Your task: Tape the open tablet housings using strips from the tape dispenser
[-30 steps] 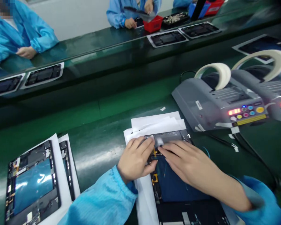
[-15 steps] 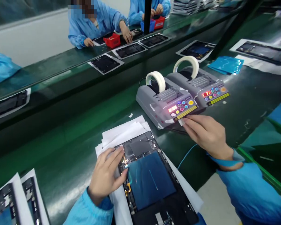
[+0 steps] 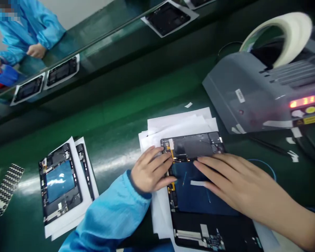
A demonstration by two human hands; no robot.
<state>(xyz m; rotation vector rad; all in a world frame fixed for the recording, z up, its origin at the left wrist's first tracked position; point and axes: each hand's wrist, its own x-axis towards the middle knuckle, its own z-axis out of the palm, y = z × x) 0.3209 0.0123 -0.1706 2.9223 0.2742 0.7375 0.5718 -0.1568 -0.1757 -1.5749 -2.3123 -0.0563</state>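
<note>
An opened tablet chassis (image 3: pixel 194 147) with a dark blue battery area lies on a stack of white paper sheets (image 3: pixel 178 122) in front of me. My left hand (image 3: pixel 152 171) rests on its left edge, fingers bent and pressing the frame near a gold flex cable. My right hand (image 3: pixel 231 182) lies flat over the blue area, fingers stretched toward the upper board. A small white strip of tape (image 3: pixel 198 183) sits on the blue surface just under my right fingers; whether they touch it I cannot tell.
A grey tape dispenser (image 3: pixel 254 98) with a white tape roll (image 3: pixel 286 31) and lit red display stands at the right. Another opened tablet (image 3: pixel 60 182) on paper lies at the left, beside a perforated black sheet (image 3: pixel 5 187). Across the green belt, a blue-sleeved person's hand (image 3: pixel 35 50) works.
My right hand came back from the tape dispenser and now lies on the tablet, where a white tape strip now shows. The view has swung left and closer; my left hand stayed on the frame.
</note>
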